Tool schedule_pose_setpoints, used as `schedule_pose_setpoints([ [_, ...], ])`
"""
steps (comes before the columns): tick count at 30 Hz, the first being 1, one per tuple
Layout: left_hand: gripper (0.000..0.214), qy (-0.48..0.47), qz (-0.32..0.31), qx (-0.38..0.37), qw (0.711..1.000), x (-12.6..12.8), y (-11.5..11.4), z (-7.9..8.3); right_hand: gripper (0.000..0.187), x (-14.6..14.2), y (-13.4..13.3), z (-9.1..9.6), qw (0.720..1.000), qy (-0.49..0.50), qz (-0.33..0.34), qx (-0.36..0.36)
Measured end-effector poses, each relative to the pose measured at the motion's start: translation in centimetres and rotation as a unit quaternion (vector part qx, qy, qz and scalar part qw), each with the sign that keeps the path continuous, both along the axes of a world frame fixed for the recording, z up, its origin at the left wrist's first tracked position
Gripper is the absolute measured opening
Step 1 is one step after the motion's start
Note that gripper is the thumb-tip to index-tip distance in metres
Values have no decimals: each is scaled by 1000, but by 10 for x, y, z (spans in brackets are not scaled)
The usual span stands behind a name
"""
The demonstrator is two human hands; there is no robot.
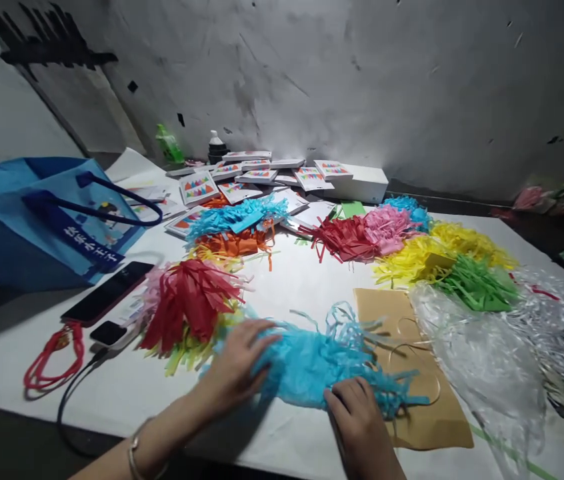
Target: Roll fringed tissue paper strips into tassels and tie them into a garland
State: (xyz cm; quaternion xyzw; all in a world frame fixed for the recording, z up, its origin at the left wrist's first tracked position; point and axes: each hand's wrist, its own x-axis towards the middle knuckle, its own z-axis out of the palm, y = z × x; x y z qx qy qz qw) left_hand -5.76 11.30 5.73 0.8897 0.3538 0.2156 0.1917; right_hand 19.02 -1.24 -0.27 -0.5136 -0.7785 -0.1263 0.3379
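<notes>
A fringed bundle of blue tissue paper lies across the near middle of the white table. My left hand rests over its left part, fingers stretched and apart, slightly blurred. At the bundle's near edge, the curled fingers of my right hand press on the paper; the fingertips are partly hidden. Thin pale-blue strips curl up behind the bundle. Its fringed right end lies over a brown paper sheet. Just left of my left hand is a red tissue tassel on top of pink and yellow-green ones.
Crumpled clear plastic lies to the right. Behind are yellow tassels, a green tassel and several flat printed boxes. On the left stand a blue bag, a phone, a cabled white device and red cord.
</notes>
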Motion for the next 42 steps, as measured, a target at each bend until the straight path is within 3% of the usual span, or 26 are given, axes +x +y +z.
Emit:
schedule_pose_setpoints([
  [3,39,44,-137,79,986,26,-31,-22,21,7,-9,4,997,46,15,-61],
  [6,27,66,-154,73,983,40,-39,-33,17,13,-17,10,989,88,27,-113],
  [9,15,55,-163,50,984,40,-34,-34,13,12,-21,15,991,89,-5,-101],
  [13,18,40,-170,8,985,37,-31,-31,22,-3,-16,20,994,84,-55,-46],
  [18,27,13,-164,-45,985,32,-34,-25,27,-14,-8,19,990,107,-31,-87],
  [22,18,21,-130,-76,988,25,-39,-13,24,-8,-9,16,983,124,-5,-135],
  [24,24,36,-121,-80,989,26,-42,-10,21,-4,-10,14,980,112,12,-165],
  [34,8,49,-50,-15,997,42,-49,-28,31,-5,-9,19,959,157,10,-236],
  [39,12,39,-63,-9,997,41,-49,-28,40,-10,-3,21,985,82,-49,-145],
  [42,14,31,-89,11,995,39,-49,-29,46,-10,-1,20,994,51,-28,-92],
])
